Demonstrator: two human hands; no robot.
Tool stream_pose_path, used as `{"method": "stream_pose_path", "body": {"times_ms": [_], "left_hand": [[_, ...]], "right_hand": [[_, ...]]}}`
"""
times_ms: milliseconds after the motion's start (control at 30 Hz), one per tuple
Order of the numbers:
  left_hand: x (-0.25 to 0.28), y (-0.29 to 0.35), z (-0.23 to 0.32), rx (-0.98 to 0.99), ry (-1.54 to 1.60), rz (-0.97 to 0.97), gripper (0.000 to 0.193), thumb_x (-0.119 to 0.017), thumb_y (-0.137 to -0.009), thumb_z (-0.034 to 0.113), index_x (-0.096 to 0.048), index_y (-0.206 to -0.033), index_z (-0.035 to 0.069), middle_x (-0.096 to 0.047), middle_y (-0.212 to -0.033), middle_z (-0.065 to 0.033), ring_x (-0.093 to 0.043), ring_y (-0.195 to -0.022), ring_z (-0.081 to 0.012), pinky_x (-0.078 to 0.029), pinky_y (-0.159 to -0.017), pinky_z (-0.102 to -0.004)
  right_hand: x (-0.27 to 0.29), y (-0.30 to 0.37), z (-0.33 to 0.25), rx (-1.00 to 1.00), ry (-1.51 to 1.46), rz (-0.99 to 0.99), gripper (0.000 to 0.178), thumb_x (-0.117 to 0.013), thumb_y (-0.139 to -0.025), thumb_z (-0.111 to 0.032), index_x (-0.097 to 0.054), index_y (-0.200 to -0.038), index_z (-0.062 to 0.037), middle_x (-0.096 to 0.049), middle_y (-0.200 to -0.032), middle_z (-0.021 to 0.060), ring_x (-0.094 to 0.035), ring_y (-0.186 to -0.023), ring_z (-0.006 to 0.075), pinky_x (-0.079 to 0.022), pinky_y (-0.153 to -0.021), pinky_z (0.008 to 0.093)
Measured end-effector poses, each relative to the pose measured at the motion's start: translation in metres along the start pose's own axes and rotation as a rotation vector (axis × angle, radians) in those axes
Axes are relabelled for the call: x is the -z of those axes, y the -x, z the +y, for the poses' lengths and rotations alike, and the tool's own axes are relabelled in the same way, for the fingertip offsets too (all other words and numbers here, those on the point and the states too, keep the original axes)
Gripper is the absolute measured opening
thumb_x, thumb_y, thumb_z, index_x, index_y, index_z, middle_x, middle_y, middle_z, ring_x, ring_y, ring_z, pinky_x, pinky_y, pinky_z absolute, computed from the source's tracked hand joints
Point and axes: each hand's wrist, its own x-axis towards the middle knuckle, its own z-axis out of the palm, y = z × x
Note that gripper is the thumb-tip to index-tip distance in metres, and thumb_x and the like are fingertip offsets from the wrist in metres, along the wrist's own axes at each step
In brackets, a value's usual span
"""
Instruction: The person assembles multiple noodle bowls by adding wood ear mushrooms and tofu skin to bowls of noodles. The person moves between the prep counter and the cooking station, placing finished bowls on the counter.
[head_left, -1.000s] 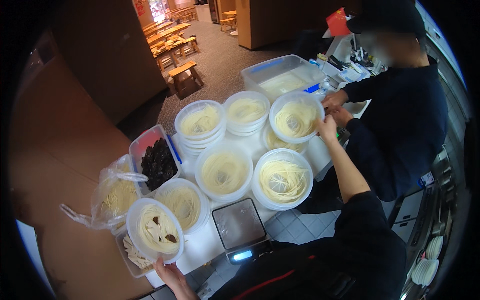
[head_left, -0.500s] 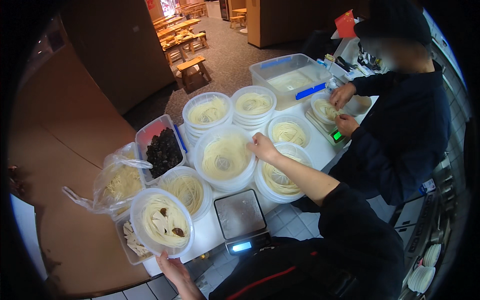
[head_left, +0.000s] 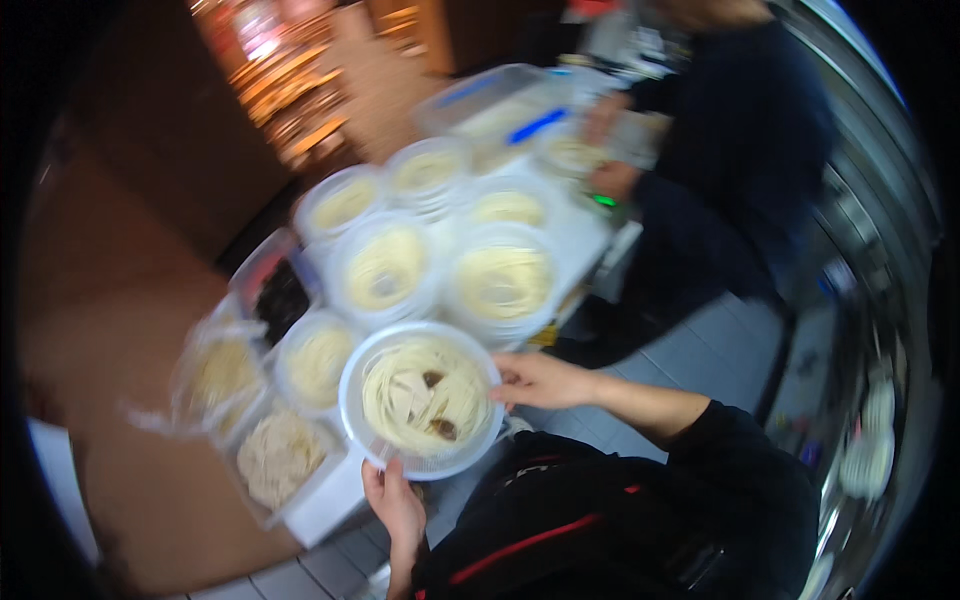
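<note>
1. The white table (head_left: 590,235) is crowded: round clear plastic bowls of pale noodles (head_left: 505,280) sit rim to rim, touching or nearly so. Its near edge runs diagonally from lower left to upper right; beyond it lies open grey tiled floor (head_left: 700,350).
2. The round clear plastic bowl of noodles with brown toppings (head_left: 422,398) is held out over the near table edge, partly above the floor.
3. Left hand (head_left: 392,502): grip on the bowl's lower rim, fingers going under the bowl and hidden, thumb at the rim.
4. Right hand (head_left: 540,380): grip on the bowl's right rim, fingertips touching the edge, fingers loosely curled.
5. The whole frame is motion-blurred. Contents of the clear rectangular tubs (head_left: 275,455) at lower left are hard to make out; the dark filling in one tub (head_left: 280,300) cannot be identified.
6. Another person in dark clothing (head_left: 740,170) stands at the far right of the table, one hand (head_left: 612,180) near a far bowl; upper body cut off by the frame.
</note>
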Motion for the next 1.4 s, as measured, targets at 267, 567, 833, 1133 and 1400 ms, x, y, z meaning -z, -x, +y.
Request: {"method": "stream_pose_path", "body": {"times_ms": [267, 567, 833, 1133, 1400], "left_hand": [[-0.055, 0.095, -0.059, 0.336, -0.68, -0.724, 0.037, -0.049, -0.082, 0.021, -0.046, -0.105, -0.007, -0.052, -0.1, -0.0156, -0.051, -0.09, -0.0248, -0.042, -0.075, -0.0368], [-0.149, 0.182, -0.093, 0.603, -0.552, -1.318, 0.032, -0.048, -0.087, 0.018, -0.041, -0.109, -0.004, -0.04, -0.117, -0.0169, -0.044, -0.108, -0.0274, -0.044, -0.088, -0.0401], [-0.193, 0.259, -0.206, 0.759, -0.592, -1.259, 0.028, -0.051, -0.086, 0.016, -0.047, -0.107, -0.002, -0.053, -0.103, -0.0153, -0.052, -0.098, -0.0246, -0.043, -0.087, -0.0358], [-0.258, 0.373, -0.257, 0.767, -0.703, -1.108, 0.025, -0.052, -0.085, 0.013, -0.049, -0.102, -0.005, -0.055, -0.1, -0.0147, -0.054, -0.094, -0.0217, -0.045, -0.086, -0.0323], [-0.296, 0.396, -0.283, 0.739, -0.791, -0.963, 0.022, -0.051, -0.084, 0.01, -0.05, -0.101, -0.004, -0.055, -0.098, -0.0133, -0.054, -0.09, -0.0197, -0.044, -0.083, -0.0307]], "right_hand": [[-0.089, 0.248, 0.078, -0.247, -0.318, 0.732, 0.03, -0.047, -0.086, -0.021, -0.046, -0.106, 0.0011, -0.059, -0.078, 0.008, -0.058, -0.059, 0.0126, -0.05, -0.057, 0.0249], [-0.159, 0.446, 0.145, -0.373, -0.737, 1.626, 0.026, -0.049, -0.081, -0.012, -0.054, -0.098, 0.0076, -0.061, -0.081, 0.0114, -0.06, -0.06, 0.0135, -0.051, -0.056, 0.0237], [-0.08, 0.778, 0.173, 0.045, -0.492, 2.531, 0.024, -0.043, -0.079, -0.005, -0.053, -0.092, 0.0129, -0.06, -0.074, 0.017, -0.058, -0.05, 0.0204, -0.051, -0.047, 0.0272], [0.08, 1.054, 0.152, 0.288, -0.237, 2.811, 0.033, -0.039, -0.078, -0.002, -0.04, -0.108, 0.0134, -0.054, -0.092, 0.0204, -0.059, -0.065, 0.0249, -0.054, -0.055, 0.0288], [0.222, 1.115, 0.179, 0.273, -0.61, 2.662, 0.03, -0.039, -0.082, -0.004, -0.041, -0.108, 0.0105, -0.057, -0.09, 0.0216, -0.062, -0.064, 0.0273, -0.055, -0.052, 0.0284]]}}
